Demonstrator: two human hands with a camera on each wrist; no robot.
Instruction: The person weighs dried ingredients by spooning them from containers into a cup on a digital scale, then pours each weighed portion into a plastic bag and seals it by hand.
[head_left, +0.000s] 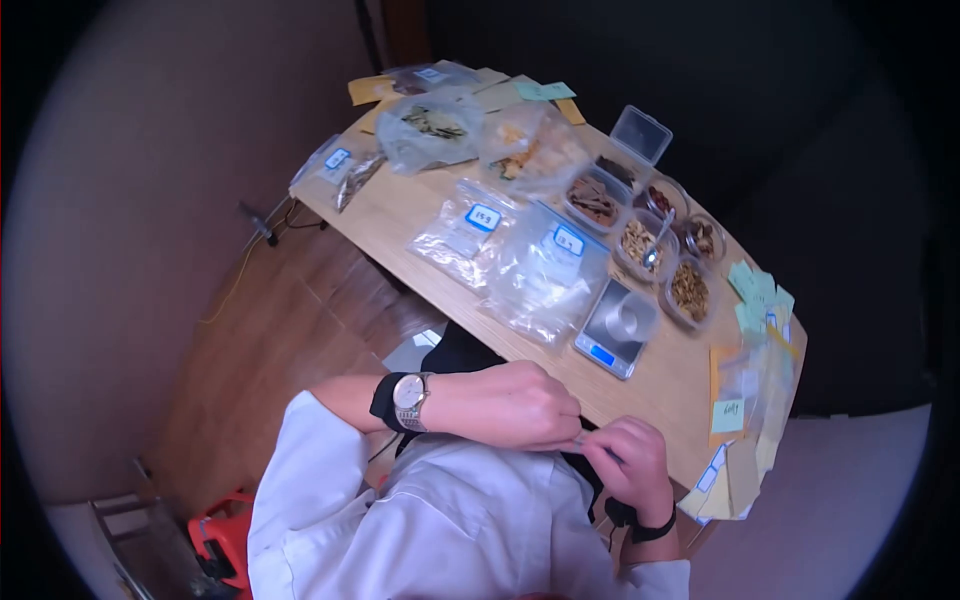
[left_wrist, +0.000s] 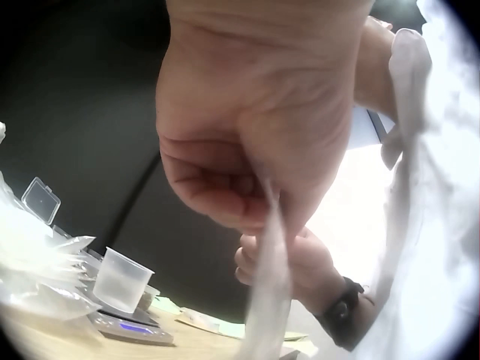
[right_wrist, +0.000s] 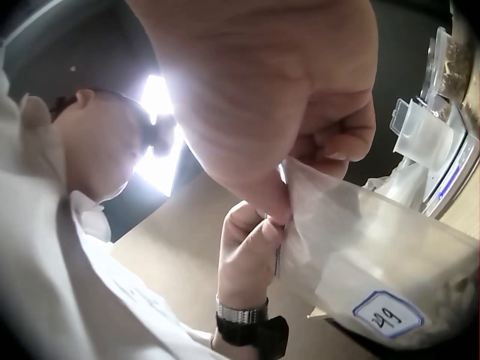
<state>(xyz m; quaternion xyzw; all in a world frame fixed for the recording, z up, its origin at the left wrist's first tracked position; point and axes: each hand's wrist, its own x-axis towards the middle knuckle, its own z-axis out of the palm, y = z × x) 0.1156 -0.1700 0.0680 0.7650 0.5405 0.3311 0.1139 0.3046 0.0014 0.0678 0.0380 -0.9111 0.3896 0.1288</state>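
Left hand (head_left: 515, 405) and right hand (head_left: 635, 460), both pinching 1 clear plastic bag with blue-bordered white label (right_wrist: 382, 262), off the table edge. Nearby: 1 silver digital scale (head_left: 597, 335), 1 translucent plastic cup (head_left: 624, 318) on it.

The counter (head_left: 668, 385) spreads out beyond the left hand (head_left: 515, 403). Nearest that hand lie the scale (head_left: 602, 353) and two labelled bags (head_left: 545, 290); farther from it, filled tubs (head_left: 690, 292) and more bags (head_left: 430, 125). Just beyond the right hand (head_left: 633, 460), along the counter's edge, lie envelopes (head_left: 742, 478) and green notes (head_left: 728, 416).
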